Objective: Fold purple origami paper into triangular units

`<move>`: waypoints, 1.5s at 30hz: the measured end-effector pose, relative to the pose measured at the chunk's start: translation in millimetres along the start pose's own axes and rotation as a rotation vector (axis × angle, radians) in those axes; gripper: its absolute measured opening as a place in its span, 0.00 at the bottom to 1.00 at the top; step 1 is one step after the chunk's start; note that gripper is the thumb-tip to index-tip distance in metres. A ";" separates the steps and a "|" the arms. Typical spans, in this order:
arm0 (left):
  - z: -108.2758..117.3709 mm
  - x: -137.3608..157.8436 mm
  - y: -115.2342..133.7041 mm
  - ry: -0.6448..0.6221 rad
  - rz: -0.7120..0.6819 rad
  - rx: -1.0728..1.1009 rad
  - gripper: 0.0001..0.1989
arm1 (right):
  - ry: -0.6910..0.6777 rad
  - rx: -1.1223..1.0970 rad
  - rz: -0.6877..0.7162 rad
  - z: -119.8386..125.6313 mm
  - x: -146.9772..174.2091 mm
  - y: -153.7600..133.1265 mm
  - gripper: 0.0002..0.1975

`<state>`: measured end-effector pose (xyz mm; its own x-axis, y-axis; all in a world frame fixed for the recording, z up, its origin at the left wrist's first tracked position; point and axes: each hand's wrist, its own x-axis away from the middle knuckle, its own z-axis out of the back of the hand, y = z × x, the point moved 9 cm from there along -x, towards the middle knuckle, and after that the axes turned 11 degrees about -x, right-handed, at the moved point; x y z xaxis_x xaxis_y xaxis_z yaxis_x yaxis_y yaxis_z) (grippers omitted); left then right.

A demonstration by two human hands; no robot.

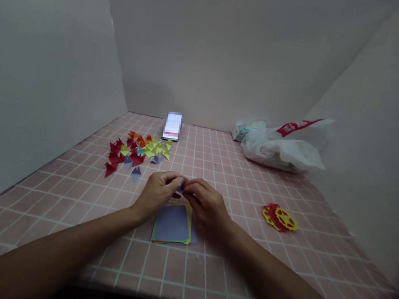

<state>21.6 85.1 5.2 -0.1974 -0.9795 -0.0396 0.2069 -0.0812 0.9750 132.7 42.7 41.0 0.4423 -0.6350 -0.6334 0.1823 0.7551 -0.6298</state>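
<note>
Left hand and right hand meet, fingertips pinching a small purple paper between them, near the far edge of a stack of origami sheets. Folded paper figures lie scattered farther left, before a lit phone; a white plastic bag sits back right.

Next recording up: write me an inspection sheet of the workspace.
Surface: pink tabletop with pale grid lines.
Job's things: small purple paper, partly hidden; square paper stack nearer the person; multicoloured folded paper pieces, further off at left.
Clutter: lit phone-like device; white plastic bag with box beside it; red and yellow cut-out shapes at right.
Hands: left hand and right hand, both holding the purple paper.
Cables: nothing seen.
Surroundings: pale walls behind and on both sides.
</note>
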 end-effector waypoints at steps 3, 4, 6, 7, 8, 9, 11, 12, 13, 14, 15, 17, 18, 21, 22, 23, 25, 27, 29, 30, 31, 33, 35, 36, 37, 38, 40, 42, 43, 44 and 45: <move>3.0 -0.1 -1.0 0.033 0.022 0.048 0.13 | 0.044 0.034 0.023 4.6 0.9 -3.6 0.08; 3.7 -0.2 -1.9 0.040 0.034 0.069 0.13 | 0.062 0.053 0.027 6.3 1.1 -4.6 0.08; 4.6 -0.4 -3.1 0.046 0.049 0.105 0.13 | 0.094 0.100 0.026 9.5 1.1 -5.3 0.08; 5.4 -0.5 -3.2 0.053 0.051 0.117 0.13 | 0.107 0.120 0.020 11.0 1.0 -5.0 0.08; 6.4 -0.5 -3.2 0.063 0.050 0.126 0.13 | 0.119 0.135 0.014 12.2 0.7 -4.3 0.08; 7.3 -0.5 -3.1 0.073 0.047 0.132 0.13 | 0.128 0.143 0.008 13.2 0.5 -3.3 0.08; 8.4 -0.1 -3.1 0.089 0.041 0.133 0.13 | 0.132 0.144 -0.004 13.7 0.1 -1.2 0.08; 8.4 0.2 -3.3 0.092 0.039 0.131 0.13 | 0.124 0.138 -0.010 12.7 0.0 -0.1 0.07; 7.9 0.5 -3.6 0.091 0.037 0.126 0.13 | 0.112 0.130 -0.018 11.3 0.1 1.1 0.08; 7.1 0.9 -3.8 0.087 0.034 0.118 0.13 | 0.101 0.121 -0.028 9.8 0.3 2.4 0.08; 6.5 1.3 -3.6 0.084 0.028 0.108 0.13 | 0.090 0.115 -0.040 8.2 0.7 3.7 0.08; 5.7 2.0 -2.7 0.079 0.012 0.084 0.14 | 0.073 0.110 -0.056 5.6 1.7 5.3 0.08; 5.8 2.3 -2.0 0.080 0.004 0.073 0.14 | 0.071 0.113 -0.059 5.1 2.1 5.5 0.08; 6.5 2.9 0.3 0.086 -0.014 0.062 0.14 | 0.067 0.120 -0.047 4.7 2.5 4.2 0.08; 6.5 3.1 1.0 0.085 -0.019 0.060 0.14 | 0.068 0.119 -0.048 4.8 2.6 4.3 0.08; 6.0 3.2 1.8 0.080 -0.023 0.054 0.14 | 0.064 0.116 -0.053 4.5 2.7 4.9 0.09; 4.4 3.4 2.7 0.064 -0.028 0.031 0.14 | 0.048 0.106 -0.069 2.9 2.9 6.9 0.10; 3.0 3.4 2.8 0.049 -0.032 0.011 0.13 | 0.038 0.097 -0.077 1.5 3.3 8.4 0.10; 3.0 3.0 2.2 0.050 -0.035 0.015 0.13 | 0.034 0.097 -0.071 0.7 3.6 8.6 0.09; 3.2 2.6 1.5 0.052 -0.035 0.027 0.13 | 0.035 0.097 -0.068 0.7 3.6 8.4 0.09; 3.2 2.2 0.7 0.052 -0.033 0.040 0.13 | 0.035 0.098 -0.065 0.6 3.6 8.2 0.09; 2.9 1.2 -0.9 0.049 -0.028 0.060 0.12 | 0.032 0.092 -0.067 0.7 3.3 7.8 0.09; 1.5 0.3 -1.3 0.034 -0.030 0.082 0.12 | 0.038 0.082 -0.075 1.8 2.8 7.3 0.08; 0.2 -0.1 -1.2 0.019 -0.034 0.100 0.13 | 0.044 0.084 -0.075 2.7 2.5 6.4 0.08; -1.7 -0.4 -1.0 -0.001 -0.037 0.124 0.13 | 0.054 0.091 -0.070 4.1 2.1 5.1 0.08; -4.0 -0.6 -1.0 -0.025 -0.038 0.155 0.13 | 0.070 0.102 -0.062 5.8 1.9 3.4 0.08; -8.9 -0.4 -1.4 -0.073 -0.034 0.237 0.14 | 0.113 0.124 -0.050 10.1 1.6 0.5 0.08; -12.1 0.0 -2.9 -0.098 -0.021 0.329 0.14 | 0.158 0.129 -0.047 14.0 1.9 -0.9 0.07; -13.0 0.1 -3.8 -0.103 -0.014 0.369 0.13 | 0.176 0.127 -0.045 15.4 2.1 -1.3 0.07; -13.8 0.3 -4.7 -0.106 -0.009 0.399 0.13 | 0.190 0.125 -0.040 16.4 2.3 -1.8 0.07; -14.5 0.3 -5.5 -0.110 -0.006 0.419 0.13 | 0.200 0.125 -0.033 17.0 2.6 -2.3 0.07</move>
<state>34.3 82.5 -3.3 -0.3029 -0.9520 -0.0438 -0.1965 0.0174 0.9804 148.3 42.1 48.5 0.2535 -0.6696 -0.6981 0.3066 0.7401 -0.5985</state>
